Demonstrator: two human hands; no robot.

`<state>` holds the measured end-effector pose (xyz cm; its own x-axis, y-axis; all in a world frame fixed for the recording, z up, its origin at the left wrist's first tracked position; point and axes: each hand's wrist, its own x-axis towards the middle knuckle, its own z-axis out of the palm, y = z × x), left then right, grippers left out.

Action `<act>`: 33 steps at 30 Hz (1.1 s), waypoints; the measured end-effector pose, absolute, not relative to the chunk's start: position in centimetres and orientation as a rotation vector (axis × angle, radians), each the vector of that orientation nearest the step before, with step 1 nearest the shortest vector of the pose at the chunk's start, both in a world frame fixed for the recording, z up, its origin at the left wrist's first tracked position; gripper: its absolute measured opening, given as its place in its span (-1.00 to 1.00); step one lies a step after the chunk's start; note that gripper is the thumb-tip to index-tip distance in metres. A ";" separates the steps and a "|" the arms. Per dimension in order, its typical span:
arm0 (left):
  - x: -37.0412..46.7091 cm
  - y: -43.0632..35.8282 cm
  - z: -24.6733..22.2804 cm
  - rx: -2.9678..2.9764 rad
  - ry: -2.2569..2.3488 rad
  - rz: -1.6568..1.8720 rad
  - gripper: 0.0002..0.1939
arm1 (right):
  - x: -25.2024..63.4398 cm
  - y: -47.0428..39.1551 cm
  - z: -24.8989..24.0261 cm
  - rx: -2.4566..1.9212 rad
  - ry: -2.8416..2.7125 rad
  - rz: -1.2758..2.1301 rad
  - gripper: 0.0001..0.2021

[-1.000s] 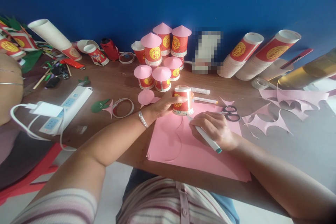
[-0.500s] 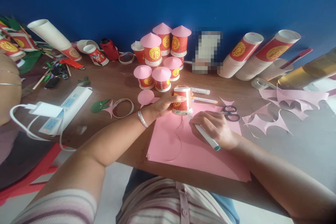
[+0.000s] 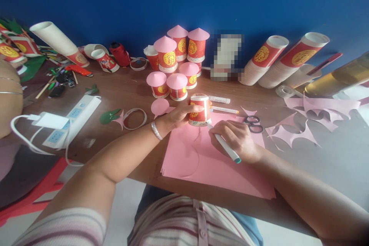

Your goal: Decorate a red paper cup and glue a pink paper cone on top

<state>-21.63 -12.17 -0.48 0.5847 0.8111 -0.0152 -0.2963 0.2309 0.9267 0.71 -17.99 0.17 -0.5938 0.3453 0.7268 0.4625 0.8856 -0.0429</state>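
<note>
**Green marks being inked on cup's lower band, marker in R hand**

At L, power strip point(image 3: 83, 113) on counter point(image 3: 115, 88); nearer the middle, a white paper ring point(image 3: 134, 128). Red paper cup point(image 3: 198, 102) is clamped btwn thumb & fingers of L hand point(image 3: 181, 117), narrow end up, over pink paper sheets point(image 3: 213, 165); cone-topped cups point(image 3: 167, 59) are grouped behind. Marker point(image 3: 226, 148) is gripped by R hand point(image 3: 236, 136), fingers closed round barrel, tip at or just beside the band; contact can't be told. Scissors point(image 3: 253, 127) & pink scraps point(image 3: 294, 136) lie further R.

For neat lines: cup best held firm w/o denting, as thin walls will prob. give. Light tip pressure advised, R hand steadied on the sheets if poss. Cup should be rotated in small turns, rather than wrist twisted; fresh ink shouldn't be touched, smear risk.
</note>
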 end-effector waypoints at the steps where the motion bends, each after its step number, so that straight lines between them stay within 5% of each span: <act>1: -21.6 -12.2 -0.5 1.083 0.578 0.825 -0.57 | 0.7 -18.0 0.1 -0.579 -2.263 -0.192 -0.75; 17: -21.7 -11.7 -1.4 0.990 0.572 0.876 -0.75 | 0.4 -18.7 0.9 -0.465 -2.279 -0.135 -0.71; 33: -21.3 -11.9 -0.9 0.936 0.584 0.849 -0.51 | 0.0 -18.9 1.1 -0.454 -2.312 0.039 -0.78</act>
